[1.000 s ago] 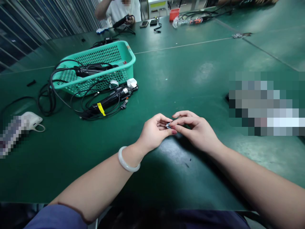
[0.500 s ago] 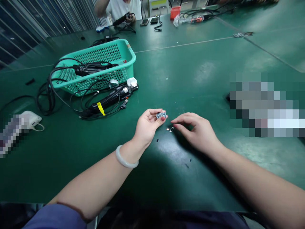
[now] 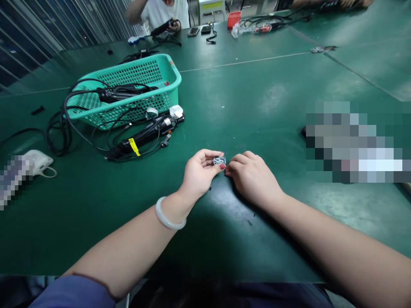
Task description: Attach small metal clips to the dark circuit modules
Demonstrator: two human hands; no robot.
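My left hand (image 3: pixel 201 173) pinches a small grey metal part (image 3: pixel 219 161) between thumb and fingers, just above the green table (image 3: pixel 244 107). My right hand (image 3: pixel 252 177) rests beside it, fingers curled down onto the mat right under the part. Whatever lies beneath those fingertips is hidden. A white bangle (image 3: pixel 167 216) sits on my left wrist.
A teal basket (image 3: pixel 138 83) with a black tool and cables stands at the back left. A black electric screwdriver (image 3: pixel 144 134) with a yellow tag lies in front of it. A white device (image 3: pixel 40 162) lies far left. Another person (image 3: pixel 159 13) works at the table's far end.
My right hand slid left and closed its fingers over the small bits on the mat, meeting my left hand. The left hand kept the grey part and dropped slightly.
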